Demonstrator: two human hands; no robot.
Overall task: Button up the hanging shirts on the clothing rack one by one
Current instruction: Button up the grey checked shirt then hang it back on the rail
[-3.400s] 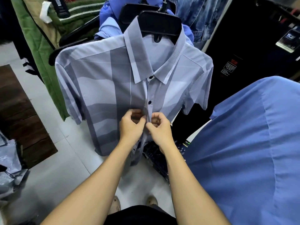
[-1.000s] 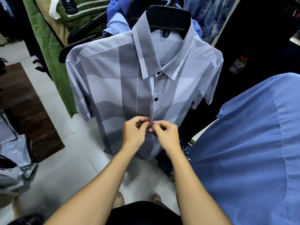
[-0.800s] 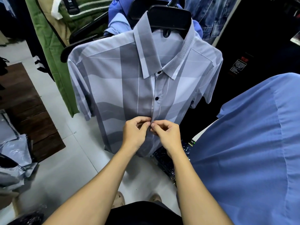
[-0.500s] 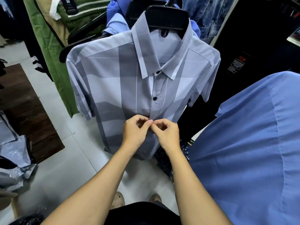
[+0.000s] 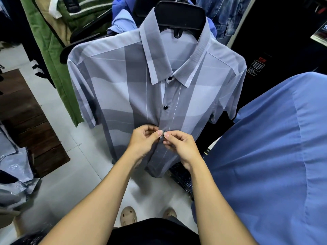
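Head cam, only view here: grey striped short-sleeve shirt (image 5: 113, 96) hangs on a black hanger (image 5: 180, 16) right in front of the person, collar up top w/ two dark buttons done, one at the collar (image 5: 170, 78) and one a bit lower on the placket (image 5: 165, 107). Both hands meet at the placket just below that 2nd button. Left hand (image 5: 143, 140) has its fingers curled in, thumb and index pressed together pinching the left edge of the placket fabric. Right hand (image 5: 182, 147) is the same deal, thumb + index pinching the right edge, other fingers tucked under. Fingertips of both hands touch or nearly touch over a small dark thing (image 5: 163, 133), prob the 3rd button, tbh too small to say if it's thru the hole. Below the hands the shirt front hangs loose. Blue shirt (image 5: 276, 156) fills the right side, green garment (image 5: 53, 55) hangs at left, denim (image 5: 224, 16) behind, white tile floor (image 5: 70, 177) below w/ the person's sandals (image 5: 128, 215) showing.
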